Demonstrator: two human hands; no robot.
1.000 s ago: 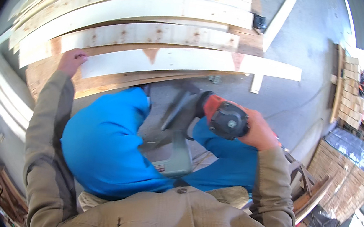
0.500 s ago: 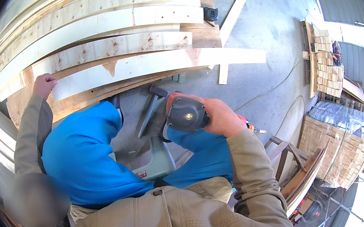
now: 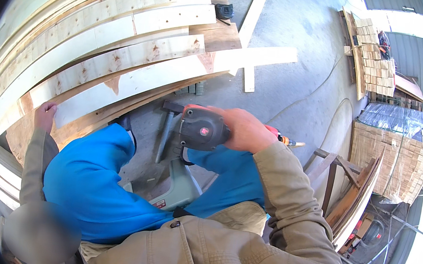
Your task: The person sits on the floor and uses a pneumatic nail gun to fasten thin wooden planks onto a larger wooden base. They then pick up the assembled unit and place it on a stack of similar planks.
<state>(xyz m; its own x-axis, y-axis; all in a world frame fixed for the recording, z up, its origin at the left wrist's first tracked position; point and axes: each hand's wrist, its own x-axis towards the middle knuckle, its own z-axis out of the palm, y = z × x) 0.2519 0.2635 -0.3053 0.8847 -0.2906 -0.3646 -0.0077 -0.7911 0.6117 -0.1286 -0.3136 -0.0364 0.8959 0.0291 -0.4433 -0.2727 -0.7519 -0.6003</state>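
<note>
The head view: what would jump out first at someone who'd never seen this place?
Probably the bright blue trouser legs, bent across the lower middle. Just above them, the right hand grips a dark and red tool. Long pale boards fan across the upper left, with the left hand at the left end of the nearest one.

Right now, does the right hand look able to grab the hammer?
Probably not as things stand: the right hand is wrapped around the red and black power tool, so it would likely have to let go first. The hammer shows close by, its handle uncovered left of the tool.
</note>
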